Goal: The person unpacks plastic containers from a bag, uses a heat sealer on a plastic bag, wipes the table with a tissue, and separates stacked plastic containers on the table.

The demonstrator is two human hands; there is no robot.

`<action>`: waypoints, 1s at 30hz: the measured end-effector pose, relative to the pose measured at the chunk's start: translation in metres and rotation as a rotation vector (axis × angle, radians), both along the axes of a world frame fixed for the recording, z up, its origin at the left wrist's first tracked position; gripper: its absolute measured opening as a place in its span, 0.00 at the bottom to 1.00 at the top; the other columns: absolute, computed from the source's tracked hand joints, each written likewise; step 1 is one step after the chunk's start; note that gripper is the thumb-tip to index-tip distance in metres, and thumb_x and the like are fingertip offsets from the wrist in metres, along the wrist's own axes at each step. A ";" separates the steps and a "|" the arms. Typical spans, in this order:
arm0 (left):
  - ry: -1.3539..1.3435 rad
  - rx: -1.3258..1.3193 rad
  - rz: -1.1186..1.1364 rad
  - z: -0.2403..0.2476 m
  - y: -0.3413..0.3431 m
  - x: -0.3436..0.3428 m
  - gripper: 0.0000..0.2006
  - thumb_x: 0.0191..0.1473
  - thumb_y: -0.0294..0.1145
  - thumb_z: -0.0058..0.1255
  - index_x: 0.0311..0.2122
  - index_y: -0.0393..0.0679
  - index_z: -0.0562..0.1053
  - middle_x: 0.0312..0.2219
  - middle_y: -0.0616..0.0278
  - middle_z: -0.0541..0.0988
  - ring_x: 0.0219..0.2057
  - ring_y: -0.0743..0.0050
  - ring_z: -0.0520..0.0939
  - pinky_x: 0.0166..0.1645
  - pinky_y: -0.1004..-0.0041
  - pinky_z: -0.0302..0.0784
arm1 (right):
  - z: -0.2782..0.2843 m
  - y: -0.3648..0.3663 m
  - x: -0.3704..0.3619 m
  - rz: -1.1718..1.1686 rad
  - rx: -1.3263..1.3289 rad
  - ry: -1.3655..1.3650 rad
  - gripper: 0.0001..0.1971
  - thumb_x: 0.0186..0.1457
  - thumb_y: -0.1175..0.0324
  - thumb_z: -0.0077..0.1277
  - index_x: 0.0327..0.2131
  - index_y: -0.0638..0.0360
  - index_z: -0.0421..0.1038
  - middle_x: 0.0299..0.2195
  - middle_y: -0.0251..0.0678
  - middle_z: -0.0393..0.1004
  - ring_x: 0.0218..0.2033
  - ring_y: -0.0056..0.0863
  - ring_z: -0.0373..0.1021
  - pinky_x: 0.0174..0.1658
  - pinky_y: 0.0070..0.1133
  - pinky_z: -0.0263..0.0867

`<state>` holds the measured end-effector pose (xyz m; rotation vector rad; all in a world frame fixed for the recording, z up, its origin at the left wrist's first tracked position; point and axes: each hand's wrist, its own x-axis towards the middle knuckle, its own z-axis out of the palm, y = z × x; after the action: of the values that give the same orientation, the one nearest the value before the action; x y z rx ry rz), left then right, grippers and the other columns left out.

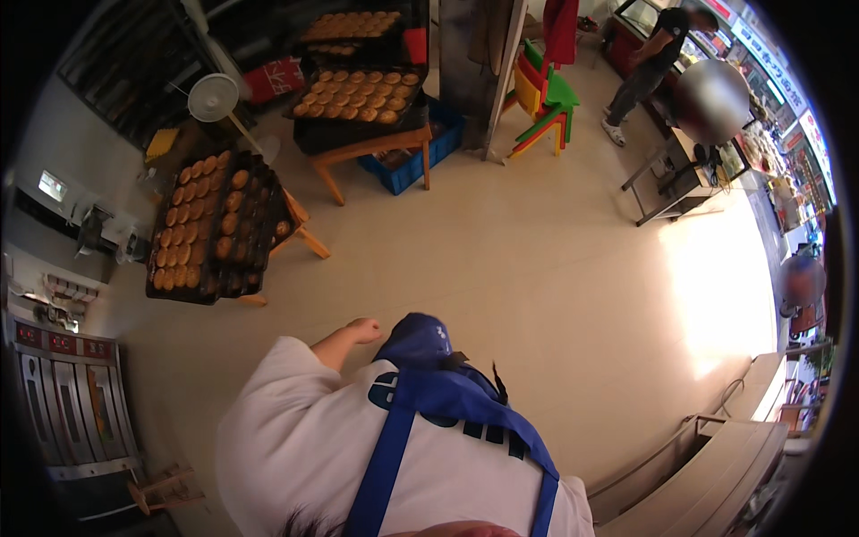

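Observation:
My left hand (365,330) is in front of my body, its fingers curled into a loose fist, with nothing seen in it. It hangs over the tiled floor (501,268), apart from everything around it, and is close to my blue apron (416,338). My right hand is out of sight. Nearest on the left, black baking trays (215,242) with rows of round golden-brown pastries (182,234) rest on a wooden stand (309,234). Farther ahead, another tray of pastries (353,95) sits on a wooden stool (373,153).
A blue crate (394,174) is under the stool. A white fan (213,98) stands behind the trays. Colourful stacked chairs (546,98), another person (658,63) and a table (689,166) are at the far right. A steel oven (76,403) is at left, a long bench (698,474) at right.

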<state>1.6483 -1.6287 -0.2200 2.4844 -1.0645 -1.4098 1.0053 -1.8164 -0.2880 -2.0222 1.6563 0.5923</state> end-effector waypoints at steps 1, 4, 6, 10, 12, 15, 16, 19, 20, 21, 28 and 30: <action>0.007 0.021 0.106 -0.008 -0.006 0.001 0.21 0.48 0.49 0.54 0.42 0.45 0.78 0.41 0.51 0.80 0.43 0.54 0.80 0.48 0.61 0.74 | -0.003 -0.069 0.012 0.008 -0.116 0.011 0.16 0.51 0.56 0.52 0.29 0.61 0.77 0.29 0.51 0.77 0.32 0.41 0.74 0.36 0.39 0.69; 0.000 0.172 0.167 -0.049 -0.019 0.024 0.18 0.51 0.43 0.51 0.43 0.45 0.78 0.37 0.56 0.82 0.38 0.61 0.81 0.43 0.64 0.75 | 0.042 -0.265 0.129 -0.189 -0.143 -0.306 0.19 0.55 0.58 0.49 0.43 0.63 0.73 0.38 0.49 0.77 0.42 0.46 0.73 0.46 0.36 0.68; 0.064 0.313 0.036 -0.070 -0.063 0.041 0.19 0.50 0.44 0.51 0.43 0.45 0.77 0.38 0.56 0.81 0.39 0.60 0.81 0.44 0.63 0.74 | 0.054 -0.363 0.171 -0.205 -0.289 -0.439 0.19 0.55 0.56 0.50 0.41 0.63 0.74 0.38 0.49 0.77 0.42 0.43 0.74 0.45 0.33 0.69; 0.133 0.412 0.002 -0.089 -0.178 0.081 0.20 0.49 0.46 0.51 0.44 0.45 0.76 0.39 0.55 0.81 0.42 0.58 0.80 0.46 0.63 0.74 | 0.089 -0.480 0.297 -0.271 -0.278 -0.669 0.19 0.55 0.57 0.51 0.44 0.60 0.74 0.38 0.45 0.78 0.41 0.39 0.75 0.46 0.30 0.70; 0.127 0.364 0.030 -0.098 -0.250 0.110 0.21 0.49 0.47 0.51 0.44 0.45 0.76 0.40 0.54 0.80 0.43 0.58 0.80 0.47 0.63 0.74 | 0.110 -0.501 0.345 -0.206 -0.128 -0.582 0.19 0.54 0.57 0.51 0.44 0.59 0.74 0.37 0.45 0.78 0.41 0.39 0.75 0.46 0.30 0.70; 0.010 0.118 0.018 -0.090 -0.435 0.164 0.22 0.48 0.49 0.52 0.44 0.45 0.75 0.41 0.53 0.80 0.45 0.56 0.79 0.48 0.62 0.74 | 0.090 -0.519 0.324 -0.193 -0.008 -0.434 0.20 0.51 0.56 0.52 0.43 0.58 0.75 0.36 0.46 0.78 0.40 0.40 0.75 0.46 0.31 0.70; -0.038 0.047 0.019 -0.080 -0.499 0.180 0.23 0.48 0.49 0.52 0.44 0.45 0.75 0.42 0.53 0.80 0.46 0.56 0.79 0.49 0.62 0.74 | 0.082 -0.517 0.317 -0.253 0.006 -0.404 0.20 0.51 0.56 0.51 0.43 0.58 0.76 0.37 0.46 0.78 0.40 0.41 0.75 0.46 0.31 0.70; 0.022 -0.264 0.090 -0.051 -0.713 0.239 0.22 0.51 0.45 0.53 0.49 0.44 0.72 0.39 0.59 0.80 0.41 0.67 0.80 0.46 0.69 0.74 | 0.032 -0.511 0.267 -0.585 0.141 -0.285 0.19 0.50 0.55 0.48 0.33 0.62 0.78 0.39 0.51 0.76 0.43 0.45 0.74 0.47 0.34 0.69; 0.108 -0.358 0.137 -0.041 -0.773 0.247 0.21 0.51 0.42 0.54 0.48 0.42 0.72 0.36 0.62 0.79 0.36 0.72 0.79 0.42 0.72 0.74 | 0.018 -0.507 0.250 -0.611 0.218 -0.145 0.19 0.49 0.56 0.48 0.31 0.64 0.78 0.37 0.51 0.77 0.42 0.46 0.74 0.46 0.34 0.69; 0.221 -0.445 0.185 -0.029 -0.831 0.242 0.20 0.52 0.40 0.54 0.48 0.41 0.73 0.33 0.65 0.79 0.32 0.77 0.78 0.38 0.75 0.74 | -0.002 -0.496 0.222 -0.757 0.385 -0.016 0.19 0.48 0.54 0.49 0.29 0.62 0.78 0.35 0.49 0.78 0.39 0.44 0.75 0.42 0.34 0.71; 0.188 -0.457 0.246 -0.048 -1.015 0.255 0.14 0.53 0.35 0.54 0.45 0.43 0.73 0.28 0.66 0.78 0.24 0.79 0.76 0.29 0.75 0.73 | 0.022 -0.668 0.194 -0.751 0.800 0.095 0.16 0.49 0.58 0.52 0.34 0.59 0.79 0.36 0.46 0.78 0.37 0.37 0.75 0.39 0.32 0.71; 0.117 -0.196 -0.054 -0.038 -1.026 0.223 0.14 0.53 0.38 0.52 0.41 0.40 0.75 0.30 0.61 0.79 0.28 0.74 0.78 0.34 0.72 0.74 | 0.009 -0.754 0.183 -0.792 0.736 0.106 0.15 0.49 0.58 0.52 0.35 0.59 0.79 0.37 0.46 0.78 0.38 0.36 0.75 0.40 0.32 0.71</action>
<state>1.8710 -2.6543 -0.2582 2.2256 -1.1916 -1.3729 1.1888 -2.5700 -0.2786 -0.7512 1.7582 0.8346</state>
